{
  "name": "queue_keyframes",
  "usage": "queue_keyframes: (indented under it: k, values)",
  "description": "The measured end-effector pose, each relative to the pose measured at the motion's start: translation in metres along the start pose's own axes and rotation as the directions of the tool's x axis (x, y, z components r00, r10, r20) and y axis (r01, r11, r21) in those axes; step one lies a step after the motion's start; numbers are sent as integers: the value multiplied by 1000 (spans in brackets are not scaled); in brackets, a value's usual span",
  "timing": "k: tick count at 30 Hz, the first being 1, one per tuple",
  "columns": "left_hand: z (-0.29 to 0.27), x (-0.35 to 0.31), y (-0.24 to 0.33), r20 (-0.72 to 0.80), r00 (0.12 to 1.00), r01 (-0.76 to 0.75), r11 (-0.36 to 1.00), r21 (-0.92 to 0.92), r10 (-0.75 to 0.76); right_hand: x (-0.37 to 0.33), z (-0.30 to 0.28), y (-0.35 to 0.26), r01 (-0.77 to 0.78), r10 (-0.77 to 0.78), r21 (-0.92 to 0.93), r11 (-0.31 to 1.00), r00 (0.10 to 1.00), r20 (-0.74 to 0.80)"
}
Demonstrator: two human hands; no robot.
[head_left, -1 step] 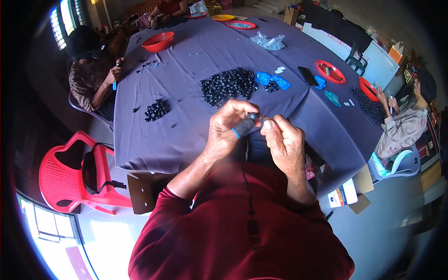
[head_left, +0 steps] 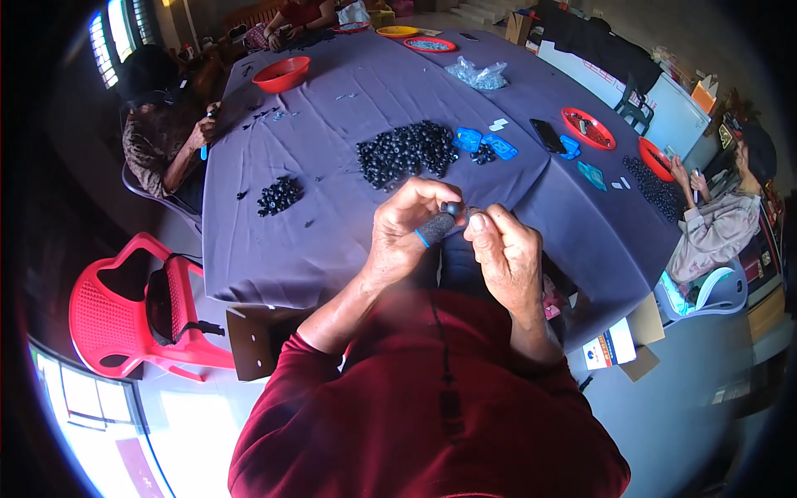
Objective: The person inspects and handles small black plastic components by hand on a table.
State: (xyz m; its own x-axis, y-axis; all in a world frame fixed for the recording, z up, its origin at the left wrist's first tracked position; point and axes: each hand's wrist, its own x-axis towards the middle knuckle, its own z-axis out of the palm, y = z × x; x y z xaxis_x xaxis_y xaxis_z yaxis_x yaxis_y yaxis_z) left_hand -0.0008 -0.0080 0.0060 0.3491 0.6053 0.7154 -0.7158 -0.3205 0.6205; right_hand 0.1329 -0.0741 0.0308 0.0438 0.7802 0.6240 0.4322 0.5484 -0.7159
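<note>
My left hand is closed, pinching a small round black piece between thumb and fingertips. A dark finger sleeve with a blue rim covers its thumb. Close beside it on the right, my right hand has thumb and forefinger pressed together near the black piece. What sits between those fingertips is too small to make out. Just beyond my hands, a large pile of round black pieces lies on the purple tablecloth. A smaller black pile is to the left.
Blue packets and a phone lie right of the pile. Farther off are a red bowl, a clear bag and red trays. Other people sit at the left, right and far end. A pink chair stands at left.
My left fingertips and the black piece have shifted very slightly. Otherwise the scene looks the same.
</note>
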Motion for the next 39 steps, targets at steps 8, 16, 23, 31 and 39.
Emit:
queue_keyframes:
  k: [8, 16, 23, 31, 39]
  values:
    - [-5, -1, -2, -19, 999, 29, 1000, -5, -29, 0, 0, 3, -22, 22, -19, 1000, 1000, 20]
    - [-12, 3, -8, 44, 964, 252, 856, -451, -261, 1, 2, 0, 35, -34, 63, 997, 999, -26]
    - [-10, 3, -7, 56, 974, 222, 897, -383, -218, 1, 4, -4, 26, -24, 60, 998, 999, -20]
    - [-12, 3, -11, 61, 976, 212, 873, -440, -207, 0, 4, -3, 14, -15, 23, 1000, 1000, 10]
    - [-7, 2, -8, 75, 985, 174, 891, -420, -157, -3, 3, 1, 0, 2, -38, 999, 999, 52]
